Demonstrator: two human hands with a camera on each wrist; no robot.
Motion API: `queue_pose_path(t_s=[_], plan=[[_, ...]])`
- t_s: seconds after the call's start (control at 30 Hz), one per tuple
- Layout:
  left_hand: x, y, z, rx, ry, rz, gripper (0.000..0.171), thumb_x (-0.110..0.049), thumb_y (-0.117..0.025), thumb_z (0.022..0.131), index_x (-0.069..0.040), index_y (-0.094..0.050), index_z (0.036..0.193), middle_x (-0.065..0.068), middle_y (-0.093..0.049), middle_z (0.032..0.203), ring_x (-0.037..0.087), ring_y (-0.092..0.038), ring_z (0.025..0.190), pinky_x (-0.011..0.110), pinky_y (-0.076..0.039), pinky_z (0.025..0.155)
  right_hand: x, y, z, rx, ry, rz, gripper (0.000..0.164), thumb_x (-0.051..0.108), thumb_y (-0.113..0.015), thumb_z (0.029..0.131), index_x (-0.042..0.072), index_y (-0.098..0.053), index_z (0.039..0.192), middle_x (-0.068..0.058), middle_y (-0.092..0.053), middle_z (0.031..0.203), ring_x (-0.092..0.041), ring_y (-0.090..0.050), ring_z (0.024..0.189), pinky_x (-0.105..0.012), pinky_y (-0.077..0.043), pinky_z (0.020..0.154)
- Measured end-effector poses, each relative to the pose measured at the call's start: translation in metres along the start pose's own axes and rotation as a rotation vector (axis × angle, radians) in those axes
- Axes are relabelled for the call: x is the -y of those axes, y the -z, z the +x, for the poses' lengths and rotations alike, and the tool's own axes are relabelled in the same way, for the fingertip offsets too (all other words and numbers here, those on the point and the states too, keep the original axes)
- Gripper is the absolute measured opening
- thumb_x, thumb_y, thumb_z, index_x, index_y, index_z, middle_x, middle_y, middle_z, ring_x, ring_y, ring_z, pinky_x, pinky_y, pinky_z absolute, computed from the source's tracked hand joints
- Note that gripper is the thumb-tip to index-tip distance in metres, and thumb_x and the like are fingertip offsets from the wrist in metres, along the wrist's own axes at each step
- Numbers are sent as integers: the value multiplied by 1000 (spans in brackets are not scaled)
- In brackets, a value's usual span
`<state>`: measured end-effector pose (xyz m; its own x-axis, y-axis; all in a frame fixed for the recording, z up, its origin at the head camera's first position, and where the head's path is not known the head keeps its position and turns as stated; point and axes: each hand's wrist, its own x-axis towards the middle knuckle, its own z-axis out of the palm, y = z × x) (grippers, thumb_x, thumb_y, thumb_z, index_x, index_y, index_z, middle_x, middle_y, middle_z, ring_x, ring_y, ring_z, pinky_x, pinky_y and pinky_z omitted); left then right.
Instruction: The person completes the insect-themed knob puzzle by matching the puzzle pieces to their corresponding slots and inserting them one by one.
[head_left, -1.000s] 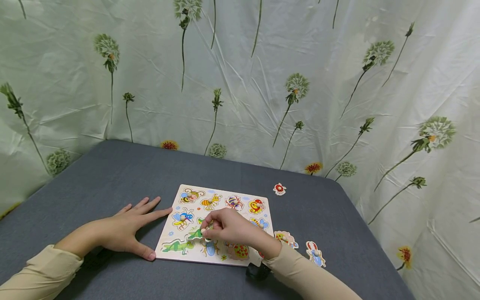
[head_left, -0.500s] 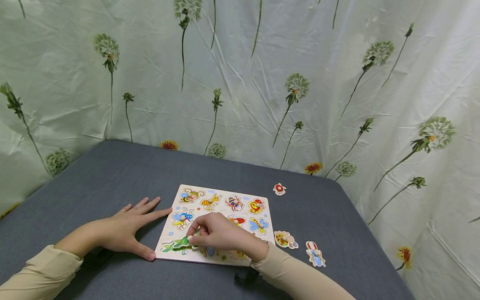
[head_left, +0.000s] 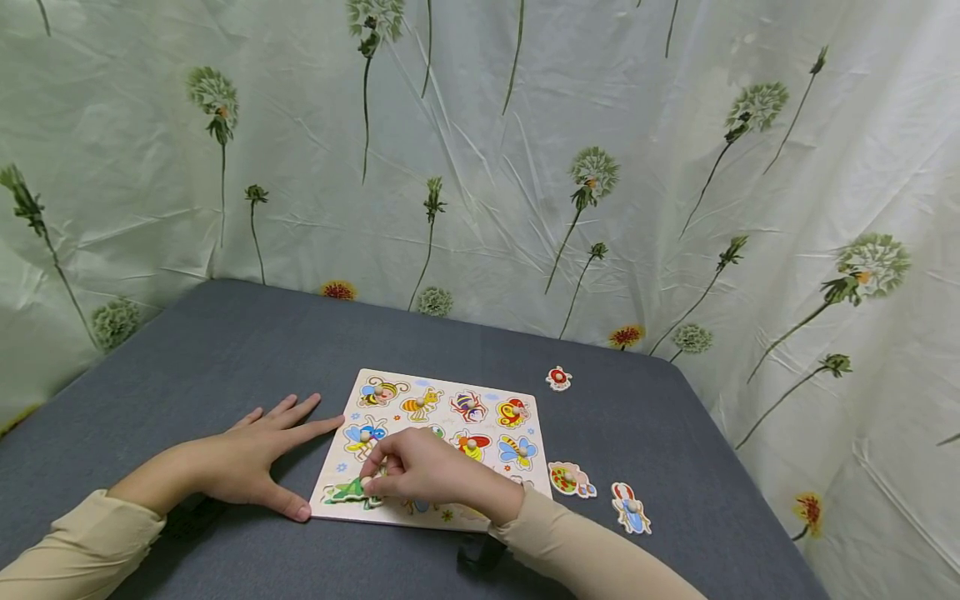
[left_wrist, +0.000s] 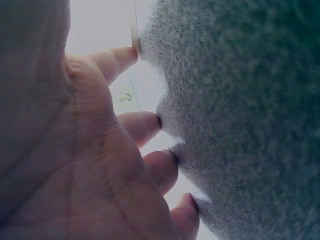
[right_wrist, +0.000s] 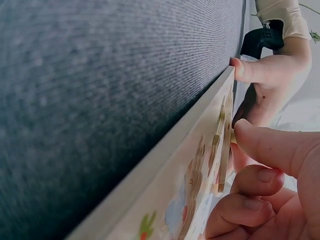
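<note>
A wooden peg puzzle board (head_left: 375, 514) with insect pictures lies on the dark grey cloth. My right hand (head_left: 438, 475) pinches the round knob of a green grasshopper puzzle piece (head_left: 343, 492) between thumb and fingertips. That piece overlaps the grasshopper picture at the board's near left corner. From the right wrist view, its edge (right_wrist: 223, 172) shows close over the board's face, with the thumb (right_wrist: 262, 145) at the knob. My left hand (head_left: 240, 462) rests palm down with spread fingers, thumb and index fingertip at the board's left edge.
Right of the board lie a piece with red spots on green (head_left: 570, 480) and a red-and-blue bug piece (head_left: 632, 508). A small red bug piece (head_left: 558, 378) lies farther back. Knobbed pieces such as the spider (head_left: 468, 407) sit in the board. A flowered curtain (head_left: 480, 167) hangs behind.
My right hand has moved left and toward the near edge, bringing the grasshopper puzzle piece from the board's middle onto the grasshopper picture. My left hand has stayed in place.
</note>
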<state>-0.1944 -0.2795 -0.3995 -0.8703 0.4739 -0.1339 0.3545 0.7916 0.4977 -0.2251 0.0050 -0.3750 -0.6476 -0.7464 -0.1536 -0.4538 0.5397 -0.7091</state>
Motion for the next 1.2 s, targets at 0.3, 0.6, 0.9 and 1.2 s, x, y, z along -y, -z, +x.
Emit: queue_pose_path(t_s=[0.3, 0.6, 0.9, 1.2], plan=[[0, 0, 0, -1, 0, 1, 115, -68, -88, 76, -25, -36, 169, 32, -14, 176, 69, -8, 157, 89, -7, 115, 2, -2, 2, 12, -18, -18, 6, 17, -80, 98, 20, -77, 94, 10, -42, 54, -1, -37, 47, -16, -28, 49], [0, -1, 0, -8, 2, 9, 115, -69, -88, 75, -26, -37, 169, 33, -16, 176, 69, -9, 157, 89, -8, 115, 4, -4, 4, 14, -7, -25, 5, 17, -81, 98, 18, -77, 94, 11, -41, 53, 0, -36, 46, -16, -27, 48], [0, 0, 1, 0, 5, 6, 115, -69, -87, 75, -26, -36, 169, 32, -15, 176, 69, -8, 157, 90, -7, 115, 1, -5, 7, 49, -8, -50, 4, 20, -79, 100, 16, -78, 99, 10, -44, 56, -2, -39, 48, -17, -28, 49], [1, 0, 0, -2, 0, -2, 115, -68, -88, 75, -27, -36, 169, 32, -15, 177, 68, -7, 157, 89, -7, 115, 0, -5, 9, 51, -28, -40, 4, 20, -80, 99, 19, -77, 96, 9, -43, 56, -3, -39, 49, -18, -26, 49]])
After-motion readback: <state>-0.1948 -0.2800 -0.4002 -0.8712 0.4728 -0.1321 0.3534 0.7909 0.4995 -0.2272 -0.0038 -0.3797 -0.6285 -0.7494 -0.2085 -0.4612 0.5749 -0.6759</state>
